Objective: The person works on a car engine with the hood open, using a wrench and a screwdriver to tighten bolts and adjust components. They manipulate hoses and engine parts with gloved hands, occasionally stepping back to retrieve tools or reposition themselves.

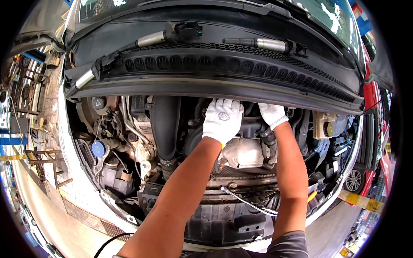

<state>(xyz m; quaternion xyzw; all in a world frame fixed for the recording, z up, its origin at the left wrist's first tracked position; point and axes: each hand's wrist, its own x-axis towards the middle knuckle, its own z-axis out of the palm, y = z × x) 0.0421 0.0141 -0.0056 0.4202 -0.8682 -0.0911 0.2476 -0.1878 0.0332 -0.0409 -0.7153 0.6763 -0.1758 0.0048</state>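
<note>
Both my hands wear white knit gloves and reach to the back of an engine bay, beneath the front edge of a black cowl panel (206,87). My left hand (222,120) is back-up beside the black plastic parts at the top of the engine (251,127). Its fingers are side by side and curl down at the back; what they grip is hidden. My right hand (272,115) is a little further right, its fingers out of sight beneath the panel. Lying on the cowl are three ignition coils (151,39) with silver bodies and black ends, one (271,44) to the right and another (84,79) at the left.
A thick black air duct (166,129) runs left of my hands. A blue-capped filler (98,148) is at left, a yellowish reservoir (323,124) at right. A white cable (247,201) lies across the front. Metal racks (47,161) and a red car (371,94) flank this one.
</note>
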